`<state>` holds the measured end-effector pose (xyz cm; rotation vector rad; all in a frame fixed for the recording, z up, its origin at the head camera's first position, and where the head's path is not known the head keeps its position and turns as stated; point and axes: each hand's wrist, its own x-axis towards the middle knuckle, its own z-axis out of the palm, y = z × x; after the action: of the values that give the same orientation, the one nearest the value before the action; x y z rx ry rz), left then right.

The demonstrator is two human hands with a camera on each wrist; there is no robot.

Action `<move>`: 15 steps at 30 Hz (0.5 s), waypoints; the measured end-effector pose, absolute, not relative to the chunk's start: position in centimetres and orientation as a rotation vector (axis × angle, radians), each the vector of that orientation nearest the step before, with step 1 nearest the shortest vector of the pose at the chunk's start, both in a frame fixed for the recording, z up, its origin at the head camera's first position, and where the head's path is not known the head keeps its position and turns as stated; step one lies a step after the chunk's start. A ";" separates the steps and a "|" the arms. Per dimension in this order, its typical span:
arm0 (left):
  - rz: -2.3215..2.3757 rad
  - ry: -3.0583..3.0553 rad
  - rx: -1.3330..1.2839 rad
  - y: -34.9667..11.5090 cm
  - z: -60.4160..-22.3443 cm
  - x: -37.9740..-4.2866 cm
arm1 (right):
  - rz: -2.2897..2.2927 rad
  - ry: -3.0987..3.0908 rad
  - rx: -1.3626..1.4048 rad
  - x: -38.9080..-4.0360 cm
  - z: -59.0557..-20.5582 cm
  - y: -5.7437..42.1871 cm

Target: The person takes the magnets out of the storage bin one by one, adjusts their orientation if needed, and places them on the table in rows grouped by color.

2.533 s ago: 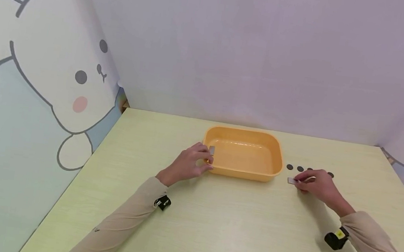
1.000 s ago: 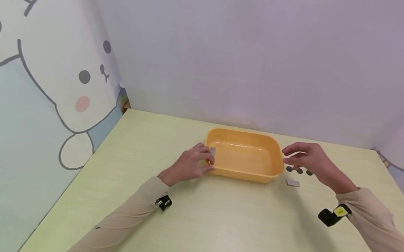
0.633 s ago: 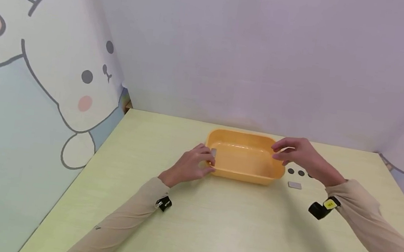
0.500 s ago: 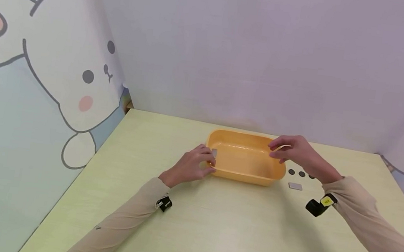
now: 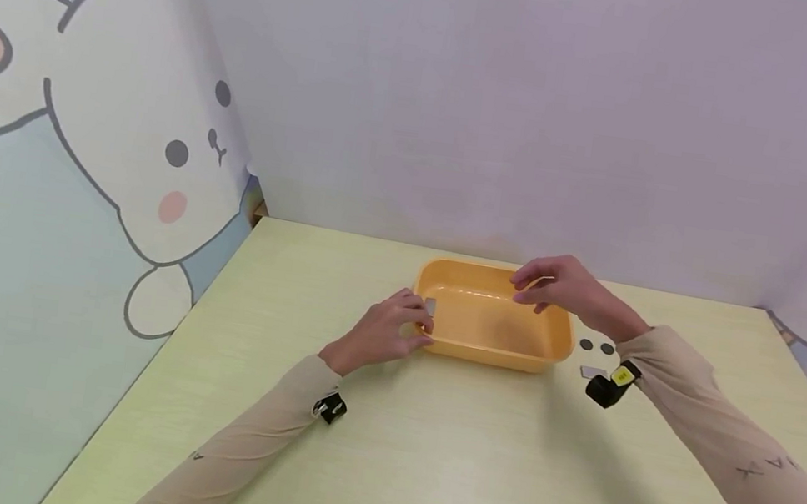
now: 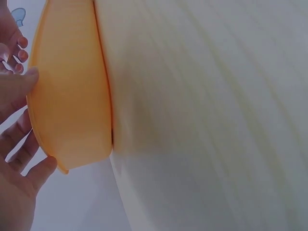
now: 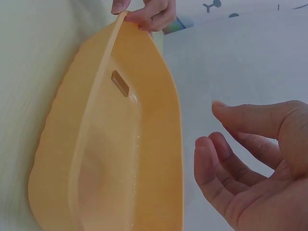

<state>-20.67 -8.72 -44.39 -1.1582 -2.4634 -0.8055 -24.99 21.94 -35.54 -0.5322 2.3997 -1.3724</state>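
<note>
An orange plastic basin (image 5: 489,356) stands on the table, its near left rim pinched by my left hand (image 5: 382,327). The fingers bend over the rim, with the thumb on the outer side. Over the basin hovers my right hand (image 5: 558,286), fingers loosely bent and thumb apart; in the right wrist view nothing lies between its fingertips (image 7: 205,149). Inside the basin, by its left end, is a small grey rectangular piece (image 7: 120,83). A similar flat grey piece (image 5: 592,373) lies on the table right of the basin, partly behind the right wrist's camera.
Two small dark discs (image 5: 585,344) show on the table right of the basin, behind the grey piece; the right sleeve covers the spot beyond them. A pale wall (image 5: 509,130) rises behind the table (image 5: 424,456), and a rabbit-printed wall (image 5: 82,162) borders the left side.
My right hand has let go of the grey piece on the table, risen, and moved left over the basin. My left hand has stayed at the basin's rim.
</note>
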 end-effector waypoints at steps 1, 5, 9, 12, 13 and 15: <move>-0.813 -2.468 -1.158 -8.7 -44.3 -20.7 | -1.367 2.399 -0.538 -25.1 -35.5 21.7; -0.820 -2.481 -1.159 -8.7 -44.3 -20.6 | -1.353 2.393 -0.549 -25.7 -35.3 21.0; -0.811 -2.496 -1.152 -8.7 -44.2 -20.6 | -1.352 2.370 -0.545 -26.3 -35.3 20.4; -0.808 -2.503 -1.148 -8.8 -44.1 -20.6 | -1.349 2.361 -0.539 -26.8 -35.3 19.9; -0.809 -2.505 -1.148 -8.8 -44.1 -20.6 | -1.344 2.362 -0.542 -26.9 -35.4 19.7; -0.810 -2.510 -1.146 -8.8 -44.1 -20.6 | -1.338 2.357 -0.552 -27.3 -35.5 19.4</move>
<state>-20.59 -8.80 -44.15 -1.1462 -2.5098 -0.8096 -27.25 19.41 -35.48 -0.5523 2.3572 -1.3378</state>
